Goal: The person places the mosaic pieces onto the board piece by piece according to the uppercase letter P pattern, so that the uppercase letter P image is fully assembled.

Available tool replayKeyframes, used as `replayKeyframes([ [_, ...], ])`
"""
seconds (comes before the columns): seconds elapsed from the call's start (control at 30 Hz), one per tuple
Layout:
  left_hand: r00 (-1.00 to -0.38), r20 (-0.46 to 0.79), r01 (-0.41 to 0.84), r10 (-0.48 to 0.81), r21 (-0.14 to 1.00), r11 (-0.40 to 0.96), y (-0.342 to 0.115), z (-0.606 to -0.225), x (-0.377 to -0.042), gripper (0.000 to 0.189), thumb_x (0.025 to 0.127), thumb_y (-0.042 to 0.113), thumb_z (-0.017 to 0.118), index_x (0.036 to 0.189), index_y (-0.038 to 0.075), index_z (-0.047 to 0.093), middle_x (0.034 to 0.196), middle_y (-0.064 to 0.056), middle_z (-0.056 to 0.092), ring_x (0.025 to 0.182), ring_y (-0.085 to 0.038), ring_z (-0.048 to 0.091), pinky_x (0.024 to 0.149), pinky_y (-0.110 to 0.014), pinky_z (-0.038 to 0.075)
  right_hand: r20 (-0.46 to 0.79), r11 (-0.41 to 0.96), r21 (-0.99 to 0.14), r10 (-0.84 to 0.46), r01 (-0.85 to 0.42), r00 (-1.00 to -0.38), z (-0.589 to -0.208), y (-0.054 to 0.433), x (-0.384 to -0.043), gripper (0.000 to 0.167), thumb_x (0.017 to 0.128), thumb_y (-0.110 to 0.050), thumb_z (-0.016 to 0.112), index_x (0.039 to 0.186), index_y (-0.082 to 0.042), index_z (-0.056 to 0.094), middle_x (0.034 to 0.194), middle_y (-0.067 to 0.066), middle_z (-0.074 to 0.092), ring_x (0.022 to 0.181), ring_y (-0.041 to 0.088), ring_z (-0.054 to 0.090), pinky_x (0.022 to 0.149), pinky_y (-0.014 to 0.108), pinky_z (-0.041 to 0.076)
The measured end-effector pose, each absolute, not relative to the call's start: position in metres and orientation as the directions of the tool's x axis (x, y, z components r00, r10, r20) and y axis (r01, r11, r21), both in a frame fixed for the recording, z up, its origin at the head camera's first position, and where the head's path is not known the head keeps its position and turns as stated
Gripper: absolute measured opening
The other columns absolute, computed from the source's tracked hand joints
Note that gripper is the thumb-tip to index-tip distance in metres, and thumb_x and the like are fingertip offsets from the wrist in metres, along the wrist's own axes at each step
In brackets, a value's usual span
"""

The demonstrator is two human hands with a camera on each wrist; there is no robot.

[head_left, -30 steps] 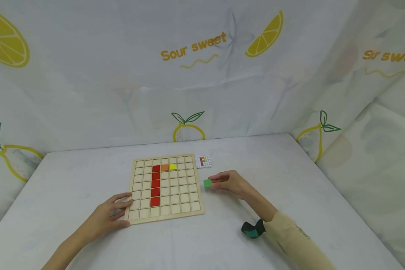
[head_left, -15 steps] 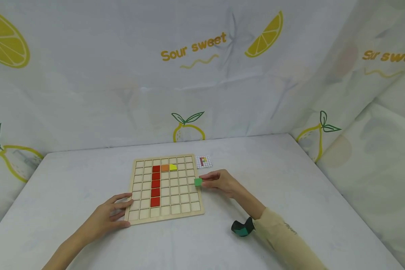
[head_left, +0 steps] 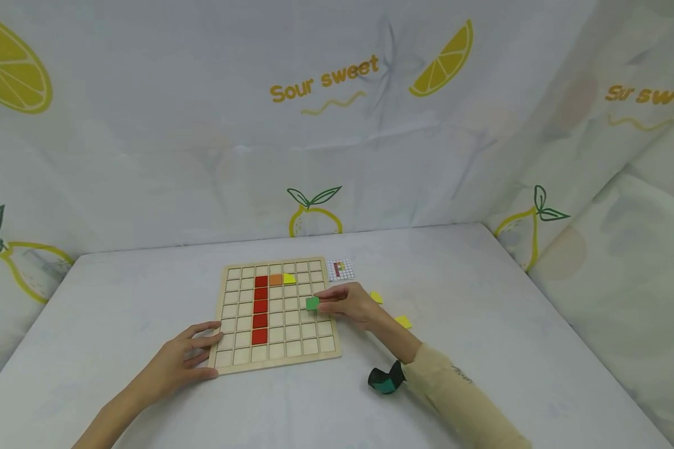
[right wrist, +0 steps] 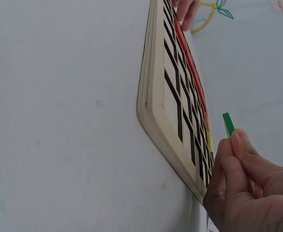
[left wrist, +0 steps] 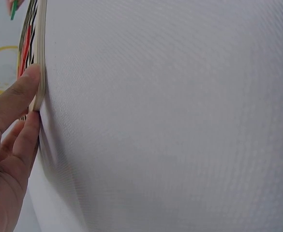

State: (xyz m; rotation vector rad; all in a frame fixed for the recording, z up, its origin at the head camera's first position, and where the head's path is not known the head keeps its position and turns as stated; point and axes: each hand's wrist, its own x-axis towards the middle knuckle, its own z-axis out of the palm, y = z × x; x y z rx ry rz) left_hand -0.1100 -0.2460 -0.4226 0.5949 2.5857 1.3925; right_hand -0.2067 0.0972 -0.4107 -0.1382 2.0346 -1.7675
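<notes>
A light wooden grid board [head_left: 279,366] lies on the white table. A column of red squares [head_left: 260,306] is set in it, with an orange square [head_left: 276,280] and a yellow round-edged piece [head_left: 289,279] beside the top one. My left hand [head_left: 174,362] rests at the board's near left corner, thumb and fingertips touching its edge; the left wrist view shows the thumb [left wrist: 22,87] there. Thumb and fingers of my right hand [head_left: 351,304] pinch a green square tile [head_left: 312,304] over the board's right part. From the right wrist, the tile [right wrist: 228,124] stands tilted above the grid.
A small printed pattern card [head_left: 340,269] lies by the board's far right corner. Two yellow pieces, one farther [head_left: 376,297] and one nearer [head_left: 403,322], lie beside the right forearm. A black and green band [head_left: 386,378] is at the right sleeve. A lemon-print cloth [head_left: 230,181] hangs behind.
My right hand has carried the green tile left, from beside the board to over its right columns. Two yellow pieces have come into sight behind the forearm. The left hand stays put.
</notes>
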Motion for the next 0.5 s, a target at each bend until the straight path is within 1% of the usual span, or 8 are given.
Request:
replayKeyframes([
  [0.13,-0.91,0.062,0.28,0.411,0.822,0.497,-0.246,-0.423,-0.111,0.065,0.074,0.014,0.081,0.125,-0.016,0.053,0.143,-0.026,0.036,0.12,-0.046,0.045,0.093,-0.033,0.053,-0.224,0.16,-0.971,-0.373,0.176,-0.9,-0.41,0.09,-0.206,0.03,0.085,0.005,0.069,0.114,0.011,0.064,0.098,0.014,0.071,0.079,0.007,0.066,0.079,0.024,0.06],
  [0.27,-0.91,0.065,0.282,0.409,0.821,0.496,-0.246,-0.424,-0.111,0.066,0.073,0.014,0.081,0.125,-0.016,0.053,0.143,-0.026,0.037,0.12,-0.044,0.046,0.092,-0.033,0.054,-0.209,0.174,-0.973,-0.381,0.152,-0.901,-0.411,0.08,-0.208,0.029,0.084,0.004,0.07,0.112,0.01,0.065,0.099,0.014,0.07,0.079,0.006,0.065,0.076,0.021,0.059],
  [0.3,-0.91,0.069,0.284,0.409,0.822,0.494,-0.246,-0.424,-0.11,0.066,0.073,0.014,0.081,0.125,-0.016,0.053,0.143,-0.026,0.037,0.12,-0.042,0.047,0.092,-0.033,0.054,-0.199,0.18,-0.974,-0.382,0.138,-0.902,-0.411,0.077,-0.209,0.028,0.084,0.004,0.07,0.111,0.01,0.066,0.098,0.014,0.071,0.079,0.007,0.065,0.076,0.021,0.06],
  [0.47,-0.91,0.083,0.29,0.406,0.828,0.48,-0.246,-0.424,-0.109,0.067,0.073,0.013,0.081,0.125,-0.017,0.052,0.142,-0.026,0.037,0.12,-0.024,0.052,0.092,-0.033,0.054,-0.205,0.161,-0.975,-0.374,0.155,-0.905,-0.412,0.063,-0.211,0.026,0.083,0.006,0.07,0.109,0.011,0.066,0.095,0.015,0.07,0.078,0.009,0.066,0.08,0.026,0.061],
  [0.5,-0.91,0.083,0.291,0.406,0.827,0.481,-0.246,-0.424,-0.11,0.067,0.073,0.013,0.081,0.125,-0.017,0.052,0.142,-0.026,0.037,0.12,-0.024,0.051,0.092,-0.033,0.054,-0.205,0.164,-0.974,-0.368,0.153,-0.907,-0.413,0.06,-0.212,0.025,0.083,0.006,0.07,0.108,0.01,0.066,0.094,0.014,0.07,0.077,0.01,0.066,0.079,0.027,0.061],
])
